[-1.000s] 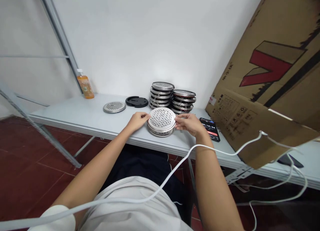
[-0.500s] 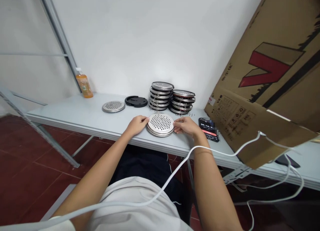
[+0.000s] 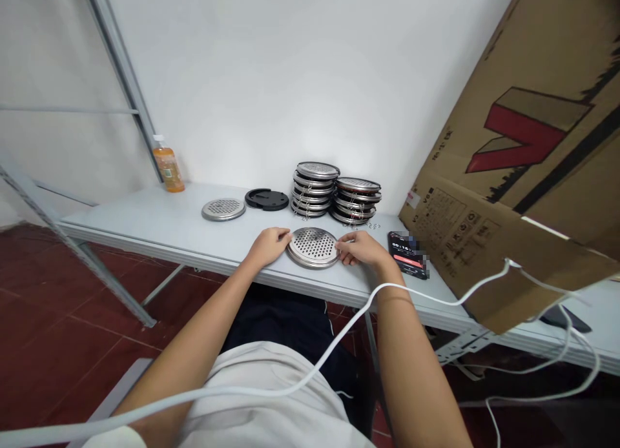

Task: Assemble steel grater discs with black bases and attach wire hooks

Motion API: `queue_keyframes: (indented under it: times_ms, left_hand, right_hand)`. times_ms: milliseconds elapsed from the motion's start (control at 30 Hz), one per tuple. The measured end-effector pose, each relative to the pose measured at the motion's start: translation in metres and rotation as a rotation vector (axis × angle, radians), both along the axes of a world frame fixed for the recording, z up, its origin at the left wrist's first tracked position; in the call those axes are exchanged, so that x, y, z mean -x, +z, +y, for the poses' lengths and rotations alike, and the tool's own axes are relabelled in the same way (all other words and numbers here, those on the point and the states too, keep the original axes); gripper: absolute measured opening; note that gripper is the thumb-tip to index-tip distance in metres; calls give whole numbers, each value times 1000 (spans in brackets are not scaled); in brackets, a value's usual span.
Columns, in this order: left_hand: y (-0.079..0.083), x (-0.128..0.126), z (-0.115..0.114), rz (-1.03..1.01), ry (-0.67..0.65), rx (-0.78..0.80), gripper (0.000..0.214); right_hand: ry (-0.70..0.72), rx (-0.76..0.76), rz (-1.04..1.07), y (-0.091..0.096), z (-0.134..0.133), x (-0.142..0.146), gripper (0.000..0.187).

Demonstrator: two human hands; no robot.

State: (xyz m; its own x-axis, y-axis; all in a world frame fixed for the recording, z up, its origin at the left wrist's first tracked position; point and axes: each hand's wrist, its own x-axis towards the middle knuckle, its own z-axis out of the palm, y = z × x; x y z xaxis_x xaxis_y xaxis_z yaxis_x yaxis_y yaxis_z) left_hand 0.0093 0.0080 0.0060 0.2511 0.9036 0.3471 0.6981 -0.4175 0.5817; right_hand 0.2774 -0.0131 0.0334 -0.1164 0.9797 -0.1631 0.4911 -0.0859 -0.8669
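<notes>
A round metal lid [image 3: 314, 245] with many small slots lies flat near the table's front edge, resting on or fitted to a metal rim whose inside is hidden. My left hand [image 3: 272, 246] pinches its left edge between thumb and fingers. On the opposite side, my right hand [image 3: 359, 249] grips the right edge with thumb and fingertips. Farther left on the table is another slotted metal lid [image 3: 223, 208]. Beside that one sits a black round plastic part [image 3: 266, 199] with a notch in its front.
Two stacks of similar round cases, a taller stack [image 3: 314, 191] and a shorter stack [image 3: 356, 201], stand against the wall. A phone [image 3: 407, 254] lies right of my hand, before a large cardboard box [image 3: 484, 209]. A bottle [image 3: 168, 167] is far left. A white cable [image 3: 349, 328] crosses in front.
The slotted lid has come down onto the metal piece beneath, so the pile between my hands looks lower. Both hands keep to its edges. The whole view has shifted slightly.
</notes>
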Motion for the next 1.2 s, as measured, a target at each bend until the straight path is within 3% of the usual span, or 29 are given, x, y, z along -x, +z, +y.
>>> queue_keyframes:
  times_ms: [433,833,1200]
  left_hand:
    - [2,1,0,-108,-10,94,34]
    - [-1,1,3,-108,-21,63,30]
    - [4,-2,1,76,62,23,33]
  right_hand:
    - [37,-96,-43,-5,4,-2,10]
    - [20,-38,-69,-4,2,0,10]
    - [-29,-26,-114,0,0,3,15]
